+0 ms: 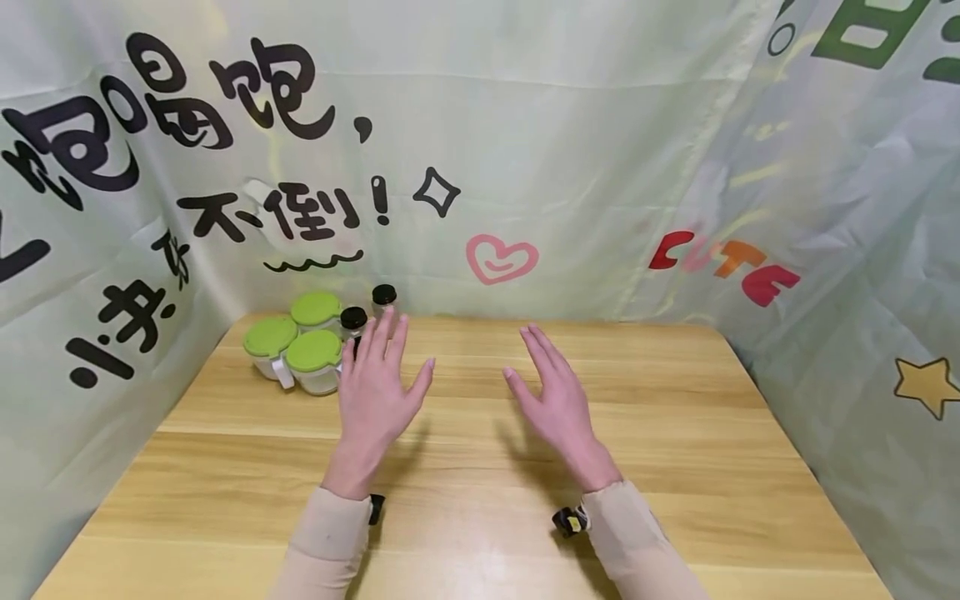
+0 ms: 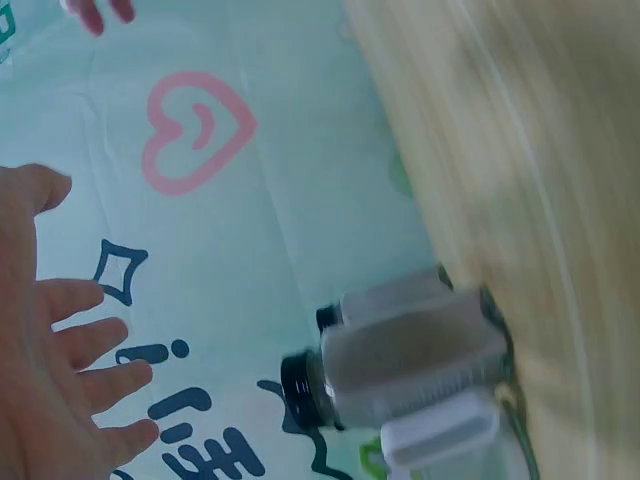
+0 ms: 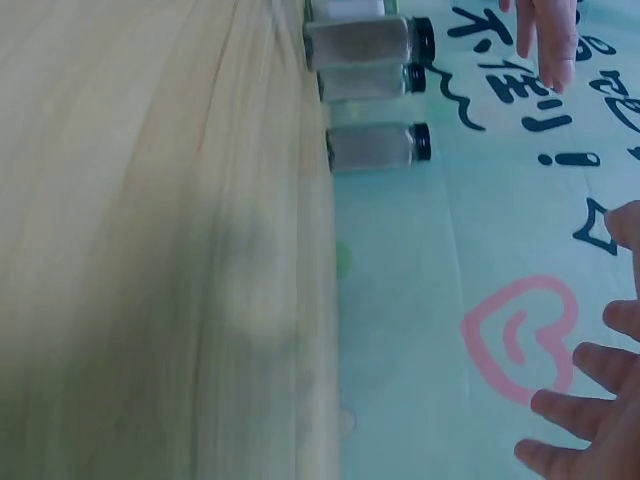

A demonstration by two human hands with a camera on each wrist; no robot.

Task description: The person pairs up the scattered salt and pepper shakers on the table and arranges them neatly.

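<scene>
My left hand (image 1: pixel 377 395) is held out over the table with straight, spread fingers and nothing in it. In the head view its fingers overlap the black-capped glass jars (image 1: pixel 354 318), partly hiding one. My right hand (image 1: pixel 557 402) is likewise stretched out, fingers straight and thumb apart, holding nothing. The jars (image 3: pixel 370 147) stand upright on the table and contain something brownish grey. Left of them, three tubs with green lids (image 1: pixel 315 351) stand in a cluster, at least one with a white handle (image 1: pixel 282 372).
The wooden table (image 1: pixel 465 467) is bounded at the back and sides by a pale cloth (image 1: pixel 585 167) printed with lettering, a pink heart (image 1: pixel 502 259) and a yellow star (image 1: pixel 922 387). A small black device (image 1: pixel 570 522) sits at the right wrist.
</scene>
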